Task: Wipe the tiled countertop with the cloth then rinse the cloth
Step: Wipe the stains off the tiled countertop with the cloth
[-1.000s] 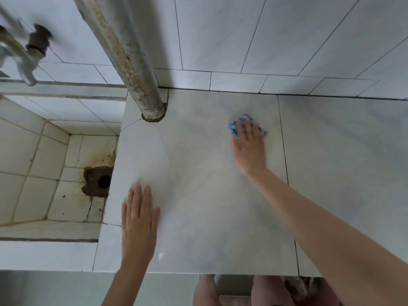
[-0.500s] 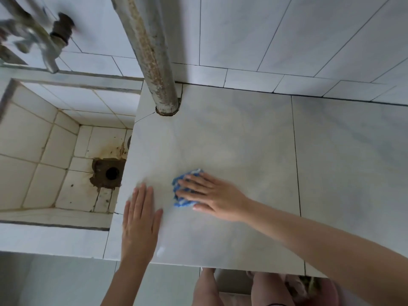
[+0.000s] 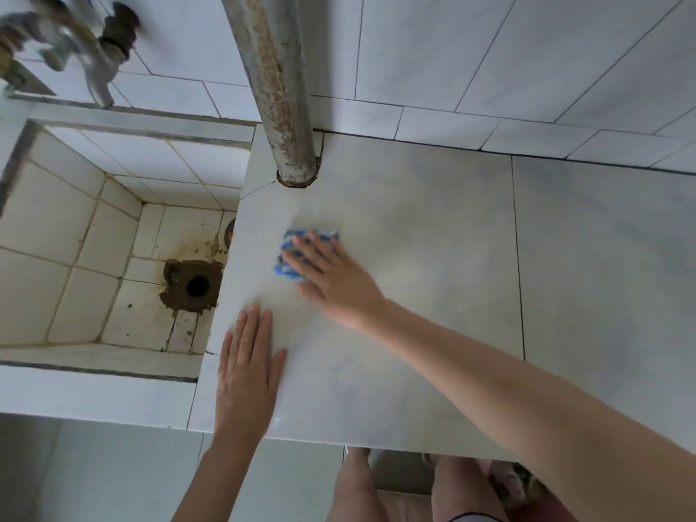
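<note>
Well, you're mid-wipe: your right hand (image 3: 333, 286) presses the cloth (image 3: 290, 237) flat-fingered onto the countertop (image 3: 433, 220) (left hand (image 3: 246, 371) braced flat, empty); rinsing remains.

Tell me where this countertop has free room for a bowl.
The right tile of the countertop, between the back wall and the right forearm, is bare. A bare patch lies between the pipe and the cloth. Near the sink edge it is crowded: the right hand presses the cloth and the left hand rests flat.
</note>
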`<state>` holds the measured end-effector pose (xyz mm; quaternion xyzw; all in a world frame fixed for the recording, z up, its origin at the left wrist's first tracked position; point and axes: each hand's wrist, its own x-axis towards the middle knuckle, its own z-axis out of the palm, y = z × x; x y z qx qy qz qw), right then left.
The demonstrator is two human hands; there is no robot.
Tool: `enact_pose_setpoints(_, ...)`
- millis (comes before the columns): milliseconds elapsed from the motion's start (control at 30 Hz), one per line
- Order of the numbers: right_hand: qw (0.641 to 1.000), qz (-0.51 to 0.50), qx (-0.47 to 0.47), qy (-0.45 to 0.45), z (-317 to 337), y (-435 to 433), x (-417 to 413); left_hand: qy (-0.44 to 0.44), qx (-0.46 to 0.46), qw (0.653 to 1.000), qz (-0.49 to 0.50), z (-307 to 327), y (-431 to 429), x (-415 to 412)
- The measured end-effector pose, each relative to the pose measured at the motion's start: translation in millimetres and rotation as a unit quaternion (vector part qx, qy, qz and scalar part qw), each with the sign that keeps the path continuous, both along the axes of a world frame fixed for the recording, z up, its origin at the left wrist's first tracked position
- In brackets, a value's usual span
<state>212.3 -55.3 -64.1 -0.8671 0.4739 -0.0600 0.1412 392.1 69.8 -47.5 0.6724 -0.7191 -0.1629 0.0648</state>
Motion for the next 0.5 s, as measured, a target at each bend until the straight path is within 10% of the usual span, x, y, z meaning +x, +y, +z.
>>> enact_pose_setpoints(300, 0.994, 0.089, -0.027, 0.053, 8, 108, -98, -0.018, -0.020, 0.999, 0.019, -2, 3, -12)
enact_pose_setpoints(500, 0.979, -0.182, 0.021, 0.093, 8, 45, -214, -0.014, -0.003, 1.000, 0.023, 0, 1, -36)
